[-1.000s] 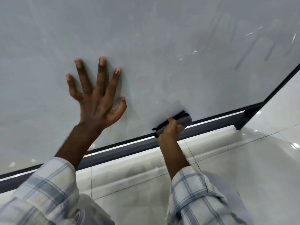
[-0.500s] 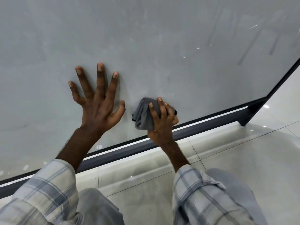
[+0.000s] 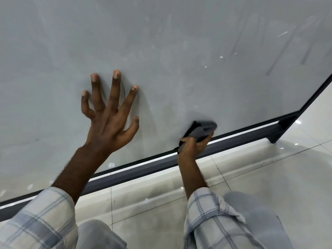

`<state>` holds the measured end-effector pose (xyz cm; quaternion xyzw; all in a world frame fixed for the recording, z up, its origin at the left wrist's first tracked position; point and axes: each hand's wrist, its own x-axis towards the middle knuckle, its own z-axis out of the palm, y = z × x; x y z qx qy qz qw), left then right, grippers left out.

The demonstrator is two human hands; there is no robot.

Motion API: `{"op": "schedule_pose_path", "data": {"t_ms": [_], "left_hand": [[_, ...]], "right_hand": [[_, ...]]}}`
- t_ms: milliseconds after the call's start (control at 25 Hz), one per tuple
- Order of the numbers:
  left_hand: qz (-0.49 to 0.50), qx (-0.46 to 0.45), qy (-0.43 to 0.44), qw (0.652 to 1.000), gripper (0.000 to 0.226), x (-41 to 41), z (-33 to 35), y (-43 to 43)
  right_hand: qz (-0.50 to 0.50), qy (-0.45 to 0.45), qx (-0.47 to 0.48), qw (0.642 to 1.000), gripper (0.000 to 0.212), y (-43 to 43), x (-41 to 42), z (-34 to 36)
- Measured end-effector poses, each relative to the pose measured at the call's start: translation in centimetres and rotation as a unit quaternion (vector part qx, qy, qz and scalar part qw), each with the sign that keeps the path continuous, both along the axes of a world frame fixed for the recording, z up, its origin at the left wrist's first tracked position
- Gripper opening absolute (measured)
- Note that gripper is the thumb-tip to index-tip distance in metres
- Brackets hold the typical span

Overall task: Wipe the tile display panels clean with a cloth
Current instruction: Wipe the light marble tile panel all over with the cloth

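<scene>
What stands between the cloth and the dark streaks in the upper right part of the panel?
Nothing visible. Only bare panel lies between the cloth in the right hand and the streaks; the left hand rests further left.

1 panel, 1 cloth (grey), 2 hands.

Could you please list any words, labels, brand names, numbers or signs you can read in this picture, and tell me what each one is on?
None: no text, number or sign can be read anywhere.
The panel shows only streaks and light spots; the cloth, frame, floor tiles and checked sleeves carry no visible print.
</scene>
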<state>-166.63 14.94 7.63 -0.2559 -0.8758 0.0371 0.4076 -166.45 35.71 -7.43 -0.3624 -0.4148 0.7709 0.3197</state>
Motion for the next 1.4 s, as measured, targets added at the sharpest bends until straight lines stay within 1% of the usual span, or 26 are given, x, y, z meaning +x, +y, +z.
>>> {"op": "schedule_pose_path", "data": {"t_ms": [40,120,200,240,280,360,400,440,480,520,600,640,680,720,760,840,880,920,960,1080,1120,1160,1200,1280,1360,1400], "left_hand": [[-0.002,0.007,0.015,1.0,0.071,0.3,1.1,-0.6],[0.016,0.043,0.043,0.998,0.068,0.2,3.8,-1.7],[0.031,0.086,0.056,0.994,0.068,-0.4,6.5,-2.2],[0.035,0.098,0.057,0.993,0.069,-0.7,7.4,-2.3],[0.038,0.1,0.056,0.993,0.069,-0.8,7.9,-2.4],[0.035,0.083,0.055,0.994,0.072,-0.9,7.8,-2.9],[0.032,0.068,0.061,0.995,0.073,-1.1,7.5,-3.1],[0.033,0.053,0.071,0.996,0.073,-1.3,7.2,-3.3],[0.035,0.044,0.084,0.995,0.074,-1.6,6.9,-3.4],[0.036,0.043,0.098,0.994,0.075,-2.0,6.8,-3.4],[0.039,0.057,0.119,0.99,0.075,-2.5,6.7,-3.1],[0.04,0.063,0.127,0.989,0.074,-2.6,6.6,-2.9],[0.041,0.066,0.132,0.988,0.074,-2.6,6.4,-2.8],[0.041,0.068,0.134,0.988,0.074,-2.6,6.2,-2.7],[0.042,0.068,0.137,0.987,0.074,-2.6,6.2,-2.6],[0.045,0.067,0.132,0.988,0.074,-2.6,6.3,-2.7],[0.04,0.071,0.124,0.989,0.074,-2.5,6.4,-2.7],[0.029,0.076,0.115,0.99,0.073,-2.3,6.5,-2.7],[0.011,0.083,0.106,0.991,0.071,-2.0,6.7,-2.8],[-0.022,0.109,0.103,0.988,0.067,-1.2,8.0,-3.0],[-0.02,0.119,0.109,0.987,0.067,-1.2,8.8,-3.0],[-0.01,0.126,0.114,0.985,0.068,-1.4,9.5,-3.0],[0.006,0.131,0.113,0.985,0.069,-1.7,10.0,-2.9],[0.045,0.122,0.118,0.985,0.072,-2.4,10.2,-2.8],[0.058,0.112,0.126,0.984,0.072,-2.8,9.5,-2.7],[0.06,0.112,0.129,0.983,0.072,-3.0,9.2,-2.6]], "right_hand": [[0.003,-0.002,-0.072,0.997,0.06,-0.1,0.2,0.8],[0.039,-0.031,-0.03,0.998,0.034,-0.4,0.6,3.2],[-0.062,-0.01,0.148,0.987,0.071,-0.9,-0.7,6.2],[-0.085,0.014,0.306,0.948,0.085,-2.0,-1.3,7.7],[-0.07,0.034,0.475,0.876,0.086,-3.6,-1.3,8.7],[-0.042,0.107,0.744,0.658,0.075,-3.8,-1.2,10.4],[-0.025,0.157,0.81,0.565,0.069,-2.4,-1.2,11.3],[-0.017,0.185,0.841,0.508,0.065,-0.2,-1.4,11.6],[-0.018,0.179,0.843,0.507,0.063,2.2,-1.9,11.5],[-0.025,0.159,0.8,0.578,0.066,4.4,-2.7,11.6],[-0.081,0.147,0.471,0.866,0.078,7.0,-4.5,12.2],[-0.108,0.141,0.304,0.936,0.083,6.3,-4.8,12.4],[-0.124,0.12,0.253,0.952,0.085,4.5,-4.5,13.0],[-0.123,0.088,0.355,0.923,0.083,2.3,-4.0,13.0],[-0.097,0.106,0.543,0.827,0.078,0.3,-3.5,12.2],[-0.015,0.185,0.83,0.526,0.066,-1.1,-2.1,10.9],[0.024,0.212,0.884,0.417,0.06,0.2,-1.8,11.8],[0.029,0.232,0.895,0.379,0.058,2.0,-2.3,12.9],[0.019,0.23,0.877,0.423,0.062,3.5,-2.8,14.1],[-0.107,0.164,0.586,0.786,0.081,6.4,-4.3,18.3],[-0.141,0.154,0.5,0.84,0.084,5.6,-4.2,18.9],[-0.156,0.139,0.498,0.842,0.085,4.1,-4.0,18.9],[-0.144,0.115,0.587,0.789,0.085,2.4,-3.8,18.0],[-0.037,0.172,0.826,0.536,0.078,-0.5,-2.6,15.0],[0.047,0.257,0.913,0.315,0.059,0.9,-2.5,14.6],[0.036,0.276,0.912,0.301,0.056,2.6,-3.0,16.2]]}}
